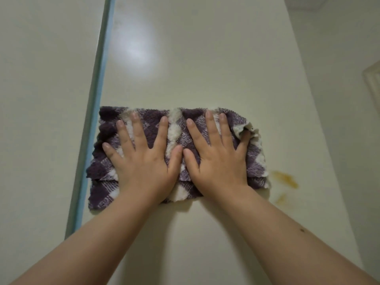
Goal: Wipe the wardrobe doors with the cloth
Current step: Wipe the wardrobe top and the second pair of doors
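Observation:
A purple-and-white checked cloth (176, 128) lies folded flat against the pale wardrobe door (195, 58). My left hand (144, 161) presses on its left half with fingers spread and straight. Beside it, thumbs nearly touching, my right hand (218, 159) presses on the right half, also with fingers spread; its little finger is tucked under a fold at the cloth's right edge. An orange-yellow stain (285, 178) marks the door just right of the cloth, with a fainter smear (280, 199) below it.
A blue-edged vertical gap (96, 112) separates this door from the neighbouring door (41, 99) on the left. To the right, the door ends at a wall (345, 99) with a pale panelled object (373, 79) at the frame's edge.

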A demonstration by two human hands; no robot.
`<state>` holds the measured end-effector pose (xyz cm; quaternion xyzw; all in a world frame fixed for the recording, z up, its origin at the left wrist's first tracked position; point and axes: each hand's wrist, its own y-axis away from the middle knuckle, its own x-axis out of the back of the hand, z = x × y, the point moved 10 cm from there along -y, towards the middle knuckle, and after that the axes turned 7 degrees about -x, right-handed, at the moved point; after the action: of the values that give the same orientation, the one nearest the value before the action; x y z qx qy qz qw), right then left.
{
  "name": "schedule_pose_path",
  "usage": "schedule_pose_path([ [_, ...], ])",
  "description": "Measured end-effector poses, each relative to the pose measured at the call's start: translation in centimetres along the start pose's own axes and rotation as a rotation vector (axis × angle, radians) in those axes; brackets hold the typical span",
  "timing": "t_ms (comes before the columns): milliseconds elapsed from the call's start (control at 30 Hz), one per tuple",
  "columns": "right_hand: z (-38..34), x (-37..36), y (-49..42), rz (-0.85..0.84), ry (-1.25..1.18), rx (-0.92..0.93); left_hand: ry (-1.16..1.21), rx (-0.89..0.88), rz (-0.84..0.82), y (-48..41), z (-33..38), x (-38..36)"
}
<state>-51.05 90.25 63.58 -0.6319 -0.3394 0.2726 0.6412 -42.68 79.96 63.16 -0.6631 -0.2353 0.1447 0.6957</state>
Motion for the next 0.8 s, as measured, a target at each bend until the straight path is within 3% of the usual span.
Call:
schedule_pose_path([
  [400,15.5,2.9,6.2,-0.051,0.041,-0.038,-0.009,-0.127,-0.017,5.1,16.1,-2.9],
  [800,17.3,1.5,4.1,-0.163,0.024,-0.074,-0.041,-0.179,-0.029,2.1,16.5,-3.4],
])
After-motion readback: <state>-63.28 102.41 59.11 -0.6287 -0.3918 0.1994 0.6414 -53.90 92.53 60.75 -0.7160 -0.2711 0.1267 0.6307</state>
